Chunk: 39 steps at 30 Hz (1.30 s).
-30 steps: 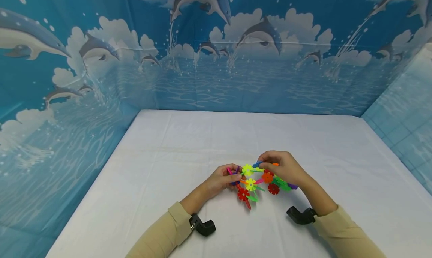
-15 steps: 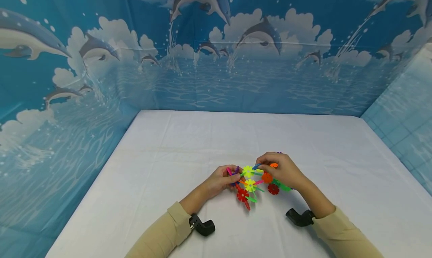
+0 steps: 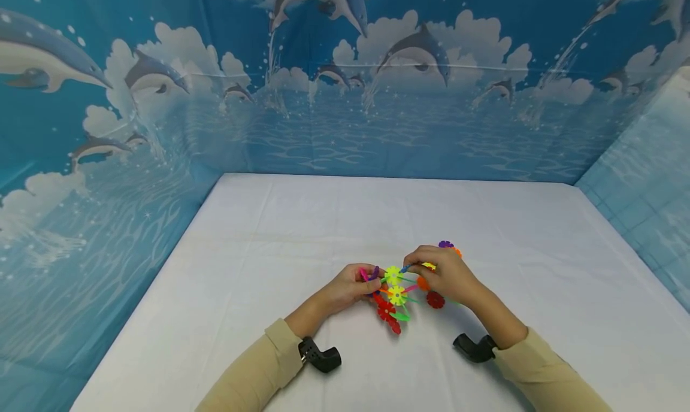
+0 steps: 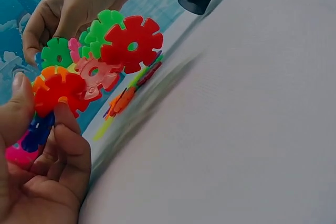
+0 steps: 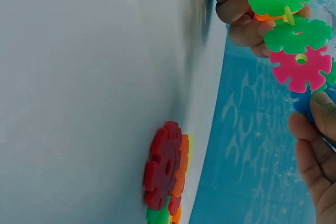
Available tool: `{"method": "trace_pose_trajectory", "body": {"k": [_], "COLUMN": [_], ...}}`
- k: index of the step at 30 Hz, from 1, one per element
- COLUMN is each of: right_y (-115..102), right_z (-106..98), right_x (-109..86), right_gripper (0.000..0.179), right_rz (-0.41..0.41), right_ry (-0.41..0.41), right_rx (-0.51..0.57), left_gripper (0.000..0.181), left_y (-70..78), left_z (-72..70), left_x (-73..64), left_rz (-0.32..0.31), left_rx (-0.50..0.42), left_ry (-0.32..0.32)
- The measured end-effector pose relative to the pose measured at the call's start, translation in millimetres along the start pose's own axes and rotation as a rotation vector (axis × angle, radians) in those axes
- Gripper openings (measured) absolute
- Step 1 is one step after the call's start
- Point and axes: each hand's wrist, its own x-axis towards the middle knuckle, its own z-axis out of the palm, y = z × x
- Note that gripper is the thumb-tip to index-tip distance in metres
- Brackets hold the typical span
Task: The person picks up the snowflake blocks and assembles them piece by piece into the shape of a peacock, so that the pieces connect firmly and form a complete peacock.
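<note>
My left hand [image 3: 350,289] grips a cluster of interlocking snowflake discs [image 3: 396,296], joined edge to edge in red, yellow, green, pink and orange. In the left wrist view, its thumb and fingers hold the cluster by red and blue discs [image 4: 39,132] at one end. My right hand [image 3: 447,272] pinches a blue snowflake disc [image 5: 303,103] between thumb and fingers, right at the edge of the cluster's pink and green discs in the right wrist view. The cluster hangs close over the table; my right palm is partly hidden.
More snowflake discs lie on the white table [image 3: 302,220] under and beyond my right hand, among them a dark red disc [image 3: 435,299], an orange disc [image 3: 423,283] and a purple disc [image 3: 445,244]. A dolphin-printed curtain [image 3: 334,130] borders the table.
My right hand has moved left and slightly toward me, bringing the blue disc up to the cluster's yellow disc. The purple disc behind it has come into view. My left hand keeps its grip.
</note>
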Motion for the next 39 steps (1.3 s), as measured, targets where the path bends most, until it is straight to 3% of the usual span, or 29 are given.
{"method": "trace_pose_trajectory", "body": {"k": [4, 9, 16, 19, 25, 30, 33, 39], "right_y": [-1, -2, 10, 22, 48, 65, 74, 88], "right_z": [3, 0, -16, -27, -48, -55, -53, -45], "right_x": [0.3, -2.9, -11.6, -17.6, -28.1, -35.6, -36.1, -32.0], "right_gripper": [0.023, 0.022, 0.025, 0.026, 0.03, 0.033, 0.041, 0.044], "right_rz": [0.004, 0.044, 0.168, 0.295, 0.552, 0.708, 0.748, 0.756], "right_ry": [-0.01, -0.003, -0.024, 0.01, 0.109, 0.008, -0.063, -0.09], "right_rx": [-0.038, -0.024, 0.103, 0.118, 0.004, -0.018, -0.009, -0.033], "left_gripper": [0.042, 0.076, 0.034, 0.032, 0.037, 0.04, 0.038, 0.033], "left_y": [0.5, -1.4, -0.3, 0.2, 2.1, 2.8, 2.6, 1.3], "left_z": [-0.3, -0.6, 1.3, 1.5, 2.5, 2.8, 2.9, 3.7], "left_x": [0.0, 1.6, 4.1, 4.0, 3.2, 2.4, 2.4, 3.1], "left_rz": [0.009, 0.005, -0.022, -0.031, -0.035, -0.03, -0.025, -0.025], "left_rx": [0.021, 0.02, 0.05, 0.054, 0.052, 0.041, 0.036, 0.015], "left_ry": [-0.002, -0.022, 0.016, 0.022, 0.018, 0.029, 0.036, 0.052]}}
